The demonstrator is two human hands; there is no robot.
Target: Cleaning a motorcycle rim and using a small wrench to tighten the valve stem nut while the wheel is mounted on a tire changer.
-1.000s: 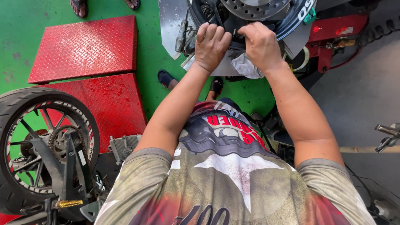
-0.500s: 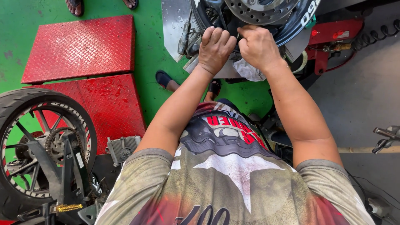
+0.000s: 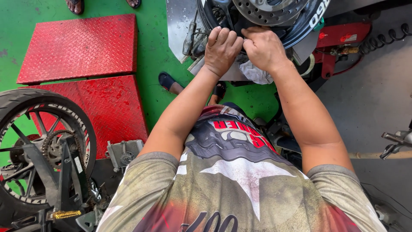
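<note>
Head view: the left hand [image 3: 222,49] is curled shut on the rim of a motorcycle wheel [image 3: 296,25] at the top edge, just below its drilled brake disc [image 3: 268,9]. The right hand [image 3: 265,48], fingers bent closed, presses against the same rim. A white rag [image 3: 256,72] hangs beneath. Red checker plates [image 3: 81,47] lie on the green floor [image 3: 154,51].

A small white rectangular label [image 3: 348,38] sits on the red machine part at the upper right, with a tiny round red sticker [image 3: 321,35] just left of it. A narrow white sticker [image 3: 78,165] stands on the black swingarm by the rear wheel at lower left.
</note>
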